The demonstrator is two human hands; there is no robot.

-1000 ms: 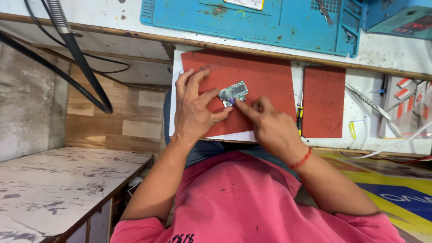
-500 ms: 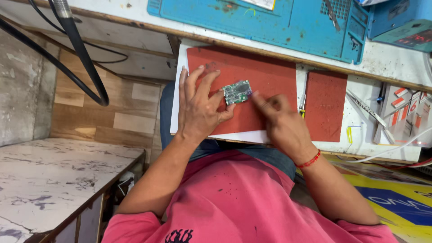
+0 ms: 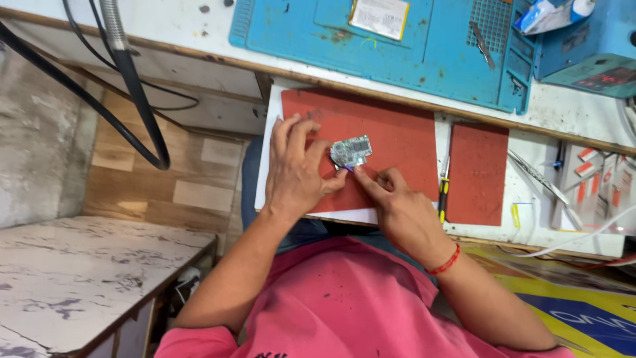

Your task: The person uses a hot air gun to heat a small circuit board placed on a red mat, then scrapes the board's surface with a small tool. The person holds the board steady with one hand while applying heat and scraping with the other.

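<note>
A small green circuit board (image 3: 352, 152) lies on a red mat (image 3: 397, 139) on a white pull-out tray (image 3: 270, 119). My left hand (image 3: 298, 169) rests flat on the mat beside the board, its thumb touching the board's lower left edge. My right hand (image 3: 397, 209) comes in from the lower right, its fingertips pinched at the board's lower edge on a small purple-tipped tool that is mostly hidden.
A second red mat (image 3: 478, 174) lies to the right, with a yellow-and-black screwdriver (image 3: 442, 192) between the mats. Above is a blue work mat (image 3: 424, 46) with tweezers (image 3: 483, 45) and a blue device (image 3: 589, 53). Black hoses (image 3: 132, 86) hang at left. A marble counter (image 3: 79, 278) sits lower left.
The camera view has shifted slightly. My right hand's fingertips have moved in to the board's lower edge; my left hand stays beside the board.
</note>
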